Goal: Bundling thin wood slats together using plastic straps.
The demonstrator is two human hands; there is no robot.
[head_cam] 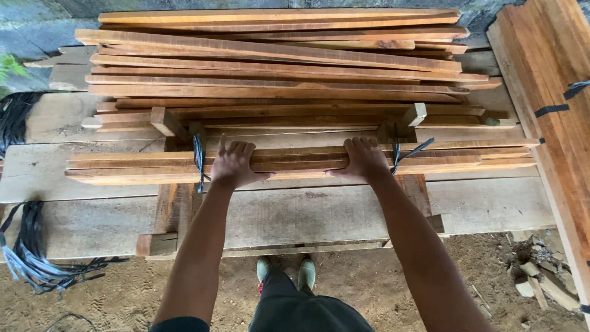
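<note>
Left hand (233, 165) and right hand (364, 160) laid flat, fingers spread, palms down on the bundle of wooden slats (295, 163); pinching nothing. Bundle lying crosswise directly beneath both palms, resting on the pale plank surface (307, 215). Black straps (198, 161) hanging just outside each hand, seemingly loose. Likely pressed down to keep the slats squared together. Beyond the fingertips, a looser stack of slats (276, 61). Far right of right hand, strapped boards (547, 80).

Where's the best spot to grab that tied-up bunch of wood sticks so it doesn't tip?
Probably the bundle of wood strips, gripped from the near long edge, between its two black straps. The left hand and right hand rest there, spread apart, balancing its length.
</note>
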